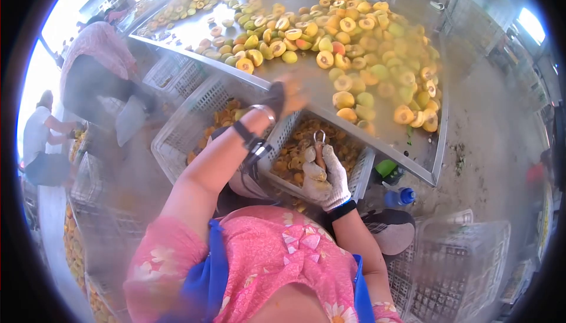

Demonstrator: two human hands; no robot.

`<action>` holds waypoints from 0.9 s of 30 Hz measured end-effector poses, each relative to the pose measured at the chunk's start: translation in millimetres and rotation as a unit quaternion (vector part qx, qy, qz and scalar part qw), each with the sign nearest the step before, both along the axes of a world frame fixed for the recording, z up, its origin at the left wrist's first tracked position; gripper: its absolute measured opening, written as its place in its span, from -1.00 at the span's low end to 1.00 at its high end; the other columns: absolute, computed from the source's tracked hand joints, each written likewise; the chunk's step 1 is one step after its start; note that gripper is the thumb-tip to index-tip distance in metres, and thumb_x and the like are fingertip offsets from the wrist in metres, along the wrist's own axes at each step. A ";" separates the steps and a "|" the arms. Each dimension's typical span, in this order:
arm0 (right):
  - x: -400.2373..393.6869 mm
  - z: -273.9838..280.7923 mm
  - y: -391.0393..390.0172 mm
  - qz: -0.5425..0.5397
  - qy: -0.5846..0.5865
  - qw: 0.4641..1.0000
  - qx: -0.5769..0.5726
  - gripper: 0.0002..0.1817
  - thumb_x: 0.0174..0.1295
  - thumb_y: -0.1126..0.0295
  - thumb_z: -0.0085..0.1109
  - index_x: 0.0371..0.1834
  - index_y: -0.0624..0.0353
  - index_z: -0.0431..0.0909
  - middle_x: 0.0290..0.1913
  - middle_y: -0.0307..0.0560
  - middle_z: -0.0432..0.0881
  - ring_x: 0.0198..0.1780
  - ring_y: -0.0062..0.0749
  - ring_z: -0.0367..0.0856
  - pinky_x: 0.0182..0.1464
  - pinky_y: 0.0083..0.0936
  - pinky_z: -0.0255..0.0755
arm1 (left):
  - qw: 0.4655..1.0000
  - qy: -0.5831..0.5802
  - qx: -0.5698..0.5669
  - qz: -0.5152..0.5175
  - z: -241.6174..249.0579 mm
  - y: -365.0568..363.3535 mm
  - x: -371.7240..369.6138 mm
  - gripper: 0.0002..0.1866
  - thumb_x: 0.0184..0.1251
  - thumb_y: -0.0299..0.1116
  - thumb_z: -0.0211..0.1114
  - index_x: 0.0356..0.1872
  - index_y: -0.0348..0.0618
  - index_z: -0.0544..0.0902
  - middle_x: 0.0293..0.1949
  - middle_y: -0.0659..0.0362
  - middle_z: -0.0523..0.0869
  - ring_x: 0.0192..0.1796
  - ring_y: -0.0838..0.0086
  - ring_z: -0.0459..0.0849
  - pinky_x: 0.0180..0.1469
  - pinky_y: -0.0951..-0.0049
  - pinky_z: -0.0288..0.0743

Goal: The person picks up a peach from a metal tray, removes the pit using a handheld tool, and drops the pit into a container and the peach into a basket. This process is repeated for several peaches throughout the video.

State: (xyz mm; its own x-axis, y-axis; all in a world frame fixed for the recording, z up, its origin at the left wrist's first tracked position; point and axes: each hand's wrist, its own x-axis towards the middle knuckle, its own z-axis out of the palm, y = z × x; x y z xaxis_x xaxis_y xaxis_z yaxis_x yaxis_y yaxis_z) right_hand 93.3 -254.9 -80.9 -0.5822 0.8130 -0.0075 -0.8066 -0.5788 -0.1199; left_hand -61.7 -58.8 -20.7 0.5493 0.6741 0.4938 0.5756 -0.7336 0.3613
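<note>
My right hand wears a white knit glove and is shut around the handle of a small metal loop tool, held upright over a white crate of cut fruit pieces. My left hand, motion-blurred, reaches up to the front edge of the metal table, close to the heap of yellow-orange fruit. A bracelet and a dark strap sit on that wrist. Blur hides whether the fingers hold a fruit.
Whole and halved fruit cover the long table. White plastic crates with fruit stand under its edge, and stacked empty crates sit at lower right. A blue-capped bottle lies on the floor. Other people work at left.
</note>
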 end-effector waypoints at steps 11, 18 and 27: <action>9.0 11.4 -5.2 -0.055 -0.045 0.997 -0.004 -0.49 0.54 -0.17 -0.14 -0.02 0.07 0.51 -0.57 -0.29 0.39 -0.77 -0.53 0.25 -0.74 -0.56 0.17 | 0.951 0.228 -0.176 -0.107 -22.1 50.7 103.5 -0.49 0.15 -0.33 0.38 0.20 -0.03 0.59 0.19 -0.05 0.63 0.19 0.03 0.63 0.20 0.15 0.52; 12.2 29.5 -1.6 -0.088 -0.151 0.984 0.029 -0.56 0.51 -0.15 -0.03 -0.07 0.02 0.49 -0.58 -0.30 0.41 -0.78 -0.55 0.23 -0.77 -0.57 0.09 | 0.936 -0.084 -0.330 -0.084 -12.2 26.2 75.9 -0.45 0.11 -0.37 0.40 0.19 -0.11 0.50 0.07 0.01 0.62 0.00 0.26 0.71 -0.03 0.29 0.61; -4.9 38.7 5.9 -0.251 -0.505 0.824 0.054 -0.70 0.52 0.00 0.05 -0.12 -0.02 0.52 -0.55 -0.39 0.48 -0.72 -0.68 0.32 -0.72 -0.68 0.16 | 0.808 -0.406 -0.370 -0.212 -19.4 -46.1 24.7 -0.59 0.55 -0.26 0.02 0.31 -0.22 0.38 0.24 -0.04 0.59 0.27 0.20 0.61 0.28 0.03 0.56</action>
